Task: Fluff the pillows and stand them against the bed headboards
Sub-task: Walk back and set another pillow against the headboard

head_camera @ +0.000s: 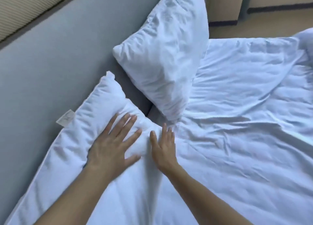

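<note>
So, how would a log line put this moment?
left hand: pressing near pillow | right hand: open at its edge | far pillow: leaning on headboard

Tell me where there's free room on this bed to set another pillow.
The wide duvet right of the far pillow and the right hand is free. Crowded: along the headboard, where both pillows sit, with the left hand pressing the near pillow and only a narrow gap between them.

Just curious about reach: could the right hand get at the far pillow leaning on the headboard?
Probably yes: the right hand lies open, fingertips close to the far pillow, with nothing between them.
</note>
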Demonstrator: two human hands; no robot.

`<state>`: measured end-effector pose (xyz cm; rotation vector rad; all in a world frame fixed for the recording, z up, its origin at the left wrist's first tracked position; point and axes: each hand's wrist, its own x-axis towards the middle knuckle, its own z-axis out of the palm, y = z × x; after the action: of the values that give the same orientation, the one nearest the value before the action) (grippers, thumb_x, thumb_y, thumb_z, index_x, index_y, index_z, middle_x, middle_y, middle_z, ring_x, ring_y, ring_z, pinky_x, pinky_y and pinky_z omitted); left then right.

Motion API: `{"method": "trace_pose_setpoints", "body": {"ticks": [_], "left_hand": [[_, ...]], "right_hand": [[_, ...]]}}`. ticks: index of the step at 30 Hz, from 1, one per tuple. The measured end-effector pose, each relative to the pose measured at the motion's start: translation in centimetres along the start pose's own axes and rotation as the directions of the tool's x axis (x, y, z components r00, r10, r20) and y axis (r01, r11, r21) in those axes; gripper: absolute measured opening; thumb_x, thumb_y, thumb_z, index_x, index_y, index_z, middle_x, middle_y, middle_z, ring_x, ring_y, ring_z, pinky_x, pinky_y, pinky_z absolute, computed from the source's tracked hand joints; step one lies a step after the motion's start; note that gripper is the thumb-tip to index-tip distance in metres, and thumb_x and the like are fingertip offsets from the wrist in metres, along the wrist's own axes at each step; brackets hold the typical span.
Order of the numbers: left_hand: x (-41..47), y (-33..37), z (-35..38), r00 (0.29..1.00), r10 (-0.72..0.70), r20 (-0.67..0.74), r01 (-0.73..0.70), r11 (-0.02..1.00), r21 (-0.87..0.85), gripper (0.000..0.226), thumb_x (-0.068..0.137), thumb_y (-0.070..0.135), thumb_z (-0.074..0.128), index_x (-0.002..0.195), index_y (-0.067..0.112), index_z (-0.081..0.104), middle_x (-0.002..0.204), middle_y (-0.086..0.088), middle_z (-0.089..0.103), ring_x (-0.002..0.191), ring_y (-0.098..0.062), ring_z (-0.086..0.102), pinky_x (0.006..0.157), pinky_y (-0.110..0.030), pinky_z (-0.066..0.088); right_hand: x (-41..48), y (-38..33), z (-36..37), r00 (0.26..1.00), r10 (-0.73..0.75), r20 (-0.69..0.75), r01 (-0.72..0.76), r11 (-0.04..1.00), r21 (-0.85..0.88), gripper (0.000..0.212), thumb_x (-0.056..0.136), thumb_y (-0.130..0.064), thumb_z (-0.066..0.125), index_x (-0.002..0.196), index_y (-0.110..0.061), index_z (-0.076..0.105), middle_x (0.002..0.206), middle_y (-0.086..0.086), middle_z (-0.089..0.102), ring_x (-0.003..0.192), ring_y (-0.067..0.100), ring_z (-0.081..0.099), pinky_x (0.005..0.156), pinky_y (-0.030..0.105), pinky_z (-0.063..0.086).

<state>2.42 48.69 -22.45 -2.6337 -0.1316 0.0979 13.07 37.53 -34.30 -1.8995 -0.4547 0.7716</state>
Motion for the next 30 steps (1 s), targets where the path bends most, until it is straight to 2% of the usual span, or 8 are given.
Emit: {"method": "trace_pose_setpoints", "body": {"ticks": [7, 10, 13, 18, 22, 25, 27, 30], "left_hand": [[-0.2, -0.7, 0.8, 1.0, 0.015, -0.025, -0.013, 0.996, 0.083, 0.071, 0.086, 0.059, 0.041, 0.142, 0.018, 0.055, 0.162, -0.013, 0.029, 0.151, -0.03, 0.023, 0.122, -0.056, 0.014], [-0.5, -0.4, 1.0, 1.0, -0.011, -0.016, 0.012, 0.999, 0.053, 0.072, 0.087, 0.06, 0.037, 0.145, 0.02, 0.052, 0.163, -0.011, 0.027, 0.152, -0.03, 0.022, 0.123, -0.054, 0.013], [-0.8, -0.6, 0.6, 0.999, -0.021, -0.027, 0.022, 0.999, 0.039, 0.072, 0.088, 0.062, 0.036, 0.146, 0.023, 0.049, 0.163, -0.009, 0.026, 0.151, -0.029, 0.023, 0.124, -0.052, 0.011], [-0.7, -0.7, 0.3, 0.999, -0.038, 0.029, 0.037, 0.999, 0.023, 0.073, 0.086, 0.063, 0.036, 0.147, 0.025, 0.048, 0.164, -0.008, 0.025, 0.152, -0.026, 0.022, 0.124, -0.052, 0.011], [-0.7, -1.1, 0.0, 0.999, -0.025, 0.036, 0.024, 0.999, 0.027, 0.073, 0.084, 0.065, 0.037, 0.145, 0.026, 0.05, 0.163, -0.008, 0.028, 0.151, -0.026, 0.024, 0.125, -0.047, 0.006], [-0.6, -0.9, -0.3, 0.996, -0.032, 0.084, 0.025, 0.997, 0.079, 0.073, 0.085, 0.067, 0.033, 0.148, 0.031, 0.045, 0.165, -0.008, 0.022, 0.153, -0.026, 0.016, 0.125, -0.046, -0.003], [-0.5, -0.5, -1.0, 0.98, -0.08, 0.182, 0.048, 0.984, 0.174, 0.07, 0.094, 0.068, 0.02, 0.156, 0.037, 0.018, 0.168, -0.009, -0.003, 0.154, -0.026, -0.008, 0.121, -0.048, -0.017], [1.0, 1.4, -2.4, 0.9, -0.195, 0.389, 0.016, 0.908, 0.418, 0.072, 0.1, 0.062, 0.011, 0.154, 0.025, -0.019, 0.158, -0.015, -0.036, 0.145, -0.035, -0.035, 0.107, -0.06, -0.032]], "right_hand": [[0.4, 4.0, 5.1, 0.994, 0.029, -0.105, 0.009, 0.941, 0.339, 0.061, 0.103, -0.054, 0.03, 0.157, -0.035, 0.01, 0.162, -0.016, -0.007, 0.147, -0.003, -0.017, 0.122, 0.029, -0.007], [0.1, 4.6, 3.6, 0.976, 0.092, -0.195, -0.01, 0.922, 0.388, 0.053, 0.104, -0.046, 0.034, 0.154, -0.028, 0.029, 0.156, -0.018, 0.024, 0.147, 0.0, 0.015, 0.118, 0.022, 0.015], [2.8, 5.2, 1.2, 0.867, 0.374, -0.328, -0.222, 0.881, 0.418, 0.037, 0.102, -0.033, 0.042, 0.127, -0.011, 0.056, 0.125, 0.003, 0.061, 0.12, 0.023, 0.053, 0.096, 0.03, 0.039], [8.1, 6.3, -2.0, 0.852, 0.522, -0.049, -0.493, 0.829, 0.265, 0.043, 0.081, -0.047, 0.066, 0.09, -0.005, 0.066, 0.085, 0.013, 0.07, 0.074, 0.028, 0.064, 0.061, 0.027, 0.048], [7.3, 6.4, -4.3, 0.862, 0.403, -0.307, -0.417, 0.909, 0.023, 0.03, 0.086, -0.031, 0.063, 0.072, -0.005, 0.062, 0.066, 0.008, 0.061, 0.068, 0.029, 0.056, 0.061, 0.027, 0.037], [4.9, 6.4, -3.1, 0.805, 0.401, -0.438, -0.394, 0.912, 0.111, 0.031, 0.097, -0.032, 0.053, 0.095, -0.004, 0.067, 0.09, 0.014, 0.067, 0.091, 0.033, 0.06, 0.075, 0.03, 0.039], [2.9, 6.0, -1.4, 0.76, 0.452, -0.466, -0.323, 0.886, 0.332, 0.03, 0.099, -0.032, 0.048, 0.115, -0.009, 0.06, 0.098, 0.007, 0.064, 0.106, 0.032, 0.059, 0.081, 0.031, 0.038], [-2.8, 4.4, 2.8, 0.848, 0.366, -0.382, -0.174, 0.874, 0.453, 0.046, 0.102, -0.044, 0.039, 0.145, -0.027, 0.044, 0.136, -0.005, 0.058, 0.131, 0.017, 0.048, 0.105, 0.029, 0.035]]}}
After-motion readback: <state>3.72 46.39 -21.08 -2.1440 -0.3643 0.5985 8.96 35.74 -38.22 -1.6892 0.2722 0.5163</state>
